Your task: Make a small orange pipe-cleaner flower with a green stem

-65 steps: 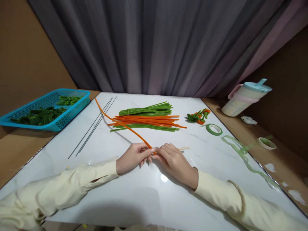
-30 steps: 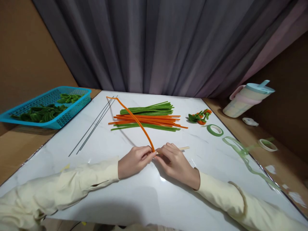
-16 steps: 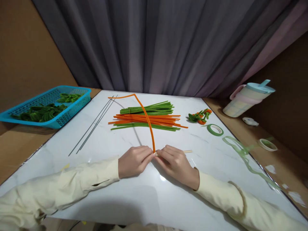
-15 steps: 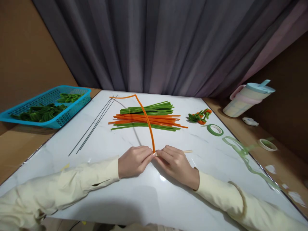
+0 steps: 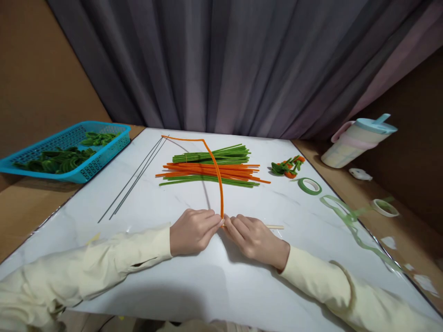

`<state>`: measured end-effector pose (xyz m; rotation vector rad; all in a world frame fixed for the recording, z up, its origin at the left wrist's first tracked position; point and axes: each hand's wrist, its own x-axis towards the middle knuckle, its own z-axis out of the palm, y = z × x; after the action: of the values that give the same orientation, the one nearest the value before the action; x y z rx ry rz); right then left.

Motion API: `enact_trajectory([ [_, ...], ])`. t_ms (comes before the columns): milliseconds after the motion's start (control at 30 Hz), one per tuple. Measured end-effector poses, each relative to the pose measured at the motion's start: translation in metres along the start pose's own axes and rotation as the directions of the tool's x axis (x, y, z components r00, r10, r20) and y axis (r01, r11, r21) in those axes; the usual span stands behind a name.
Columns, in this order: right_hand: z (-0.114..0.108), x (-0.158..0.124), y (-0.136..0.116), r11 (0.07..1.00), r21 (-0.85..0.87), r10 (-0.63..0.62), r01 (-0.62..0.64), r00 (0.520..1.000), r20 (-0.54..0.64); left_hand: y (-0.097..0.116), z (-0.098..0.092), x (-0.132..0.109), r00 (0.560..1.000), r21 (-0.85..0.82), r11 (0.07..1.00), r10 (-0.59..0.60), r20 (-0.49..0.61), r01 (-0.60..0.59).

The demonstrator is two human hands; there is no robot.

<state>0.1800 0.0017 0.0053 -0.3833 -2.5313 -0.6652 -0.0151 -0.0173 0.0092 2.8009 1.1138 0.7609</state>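
Observation:
My left hand (image 5: 192,230) and my right hand (image 5: 251,237) rest close together on the white table (image 5: 214,286), fingertips meeting. Between them they pinch the lower end of a long orange pipe cleaner (image 5: 218,177) against a thin wooden stick (image 5: 275,226). The stick lies flat and pokes out to the right of my right hand. From the pinch the pipe cleaner rises upright, then bends left at its far end. Both hands are closed.
A pile of green and orange pipe cleaners (image 5: 211,168) lies behind the hands. Thin metal wires (image 5: 133,180) lie to the left, near a blue basket (image 5: 65,154) of green pieces. Small finished pieces (image 5: 287,167), green tape rolls (image 5: 309,185), loose tape and a lidded cup (image 5: 358,140) sit right.
The orange pipe cleaner's free length has swung from lying left to standing nearly upright. More of the wooden stick shows right of my right hand. Both hands stay in place.

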Motion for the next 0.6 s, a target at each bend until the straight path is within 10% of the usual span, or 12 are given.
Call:
enact_trajectory([
  [600, -0.001, -0.001, 0.004, 0.999, -0.03, -0.042, 0.041, 0.999, -0.018, 0.011, -0.004, 0.002, 0.939, -0.321, 0.883, -0.307, 0.156, 0.342],
])
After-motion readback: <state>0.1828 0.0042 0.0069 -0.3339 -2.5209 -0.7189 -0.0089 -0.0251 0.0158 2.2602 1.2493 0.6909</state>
